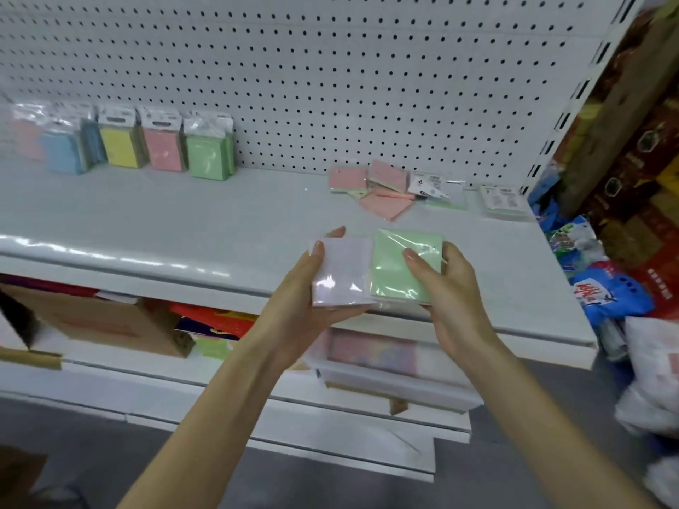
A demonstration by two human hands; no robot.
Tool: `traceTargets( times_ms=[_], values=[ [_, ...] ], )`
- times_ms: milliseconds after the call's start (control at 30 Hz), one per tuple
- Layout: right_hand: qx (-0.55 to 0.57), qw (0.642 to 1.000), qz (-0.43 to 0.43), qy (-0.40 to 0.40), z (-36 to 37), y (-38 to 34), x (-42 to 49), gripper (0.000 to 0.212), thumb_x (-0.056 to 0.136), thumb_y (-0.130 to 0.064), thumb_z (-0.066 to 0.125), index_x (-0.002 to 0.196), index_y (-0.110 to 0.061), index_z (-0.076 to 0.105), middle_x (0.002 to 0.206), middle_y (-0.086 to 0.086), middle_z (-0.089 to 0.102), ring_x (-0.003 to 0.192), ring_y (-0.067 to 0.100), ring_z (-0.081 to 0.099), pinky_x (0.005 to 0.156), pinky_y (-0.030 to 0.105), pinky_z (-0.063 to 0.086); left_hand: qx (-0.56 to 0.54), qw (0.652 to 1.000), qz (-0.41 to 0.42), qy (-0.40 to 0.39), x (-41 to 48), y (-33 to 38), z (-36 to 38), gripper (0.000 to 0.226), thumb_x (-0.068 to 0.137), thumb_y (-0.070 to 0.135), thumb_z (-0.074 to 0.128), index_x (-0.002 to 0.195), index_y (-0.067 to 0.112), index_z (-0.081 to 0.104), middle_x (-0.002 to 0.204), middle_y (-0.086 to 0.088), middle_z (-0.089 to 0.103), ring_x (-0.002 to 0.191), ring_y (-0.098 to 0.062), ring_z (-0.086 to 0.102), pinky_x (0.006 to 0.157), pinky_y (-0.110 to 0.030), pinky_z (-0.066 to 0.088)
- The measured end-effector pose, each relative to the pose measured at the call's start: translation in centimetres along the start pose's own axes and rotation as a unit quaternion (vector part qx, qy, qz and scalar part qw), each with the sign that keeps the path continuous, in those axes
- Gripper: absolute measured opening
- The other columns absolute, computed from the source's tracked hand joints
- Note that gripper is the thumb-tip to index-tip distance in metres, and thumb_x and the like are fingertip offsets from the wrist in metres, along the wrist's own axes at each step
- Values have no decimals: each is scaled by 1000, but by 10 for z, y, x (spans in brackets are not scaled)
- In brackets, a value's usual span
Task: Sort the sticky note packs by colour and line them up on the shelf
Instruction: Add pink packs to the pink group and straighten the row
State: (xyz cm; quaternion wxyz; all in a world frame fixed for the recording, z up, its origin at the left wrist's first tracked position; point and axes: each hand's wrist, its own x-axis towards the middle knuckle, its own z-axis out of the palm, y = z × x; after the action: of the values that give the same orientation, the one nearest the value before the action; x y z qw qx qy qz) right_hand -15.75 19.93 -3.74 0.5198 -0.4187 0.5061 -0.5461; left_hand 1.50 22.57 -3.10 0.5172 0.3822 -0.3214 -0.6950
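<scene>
Packs in hand: I see two, held side by side above the front edge of the shelf (183, 222), inner edges touching.

The left grip (305, 299), a bare hand, grasps the pale pack (340, 273). The thumb lies on its top face near the far left corner and the fingers are underneath. This pack is square and whitish with a lilac tint. It is sealed in clear film that throws strong glare along the near edge.

The right grip (452, 284) grasps the green pack (400, 270), with the thumb pressed on its face and the fingers curled behind the right edge. This pack is square and mint green, also film-wrapped and creased with reflections.

Sorted row: at far left, against the pegboard (330, 86), packs stand upright with white header cards on top. In order they are a blurred pink pack (25, 137), blue packs (64, 148), a yellow pack (119, 145), a second pink pack (163, 148) and upright green packs (207, 156). They sit close together.

Unsorted pile: at the back right of the shelf lie loose pink packs (371, 189), overlapping at odd angles. Just beside them is a label-side-up pack (430, 187). A further flat pack (503, 203) lies near the shelf's right end; I cannot tell its colour.
</scene>
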Motion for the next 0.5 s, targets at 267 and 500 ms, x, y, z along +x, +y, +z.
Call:
traceTargets(
  times_ms=[267, 500],
  values=[
    [0, 999, -34, -10, 170, 13, -61, 8, 92, -15, 58, 97, -17, 53, 87, -6, 66, 71, -2, 65, 57, 16, 49, -100, 993, 13, -68, -50, 60, -123, 48, 102, 46, 25, 136, 23, 48, 128, -7, 63, 117, -30, 60, 97, -57, 46],
    [-21, 990, 84, -113, 240, 14, -78, 33, 86, 1, 56, 110, -22, 55, 96, 4, 67, 72, 13, 68, 56, 28, 52, -88, 995, 1, -41, -90, 101, -204, 46, 94, 52, 36, 131, 32, 54, 124, -2, 65, 117, -25, 60, 104, -50, 42]
  ],
)
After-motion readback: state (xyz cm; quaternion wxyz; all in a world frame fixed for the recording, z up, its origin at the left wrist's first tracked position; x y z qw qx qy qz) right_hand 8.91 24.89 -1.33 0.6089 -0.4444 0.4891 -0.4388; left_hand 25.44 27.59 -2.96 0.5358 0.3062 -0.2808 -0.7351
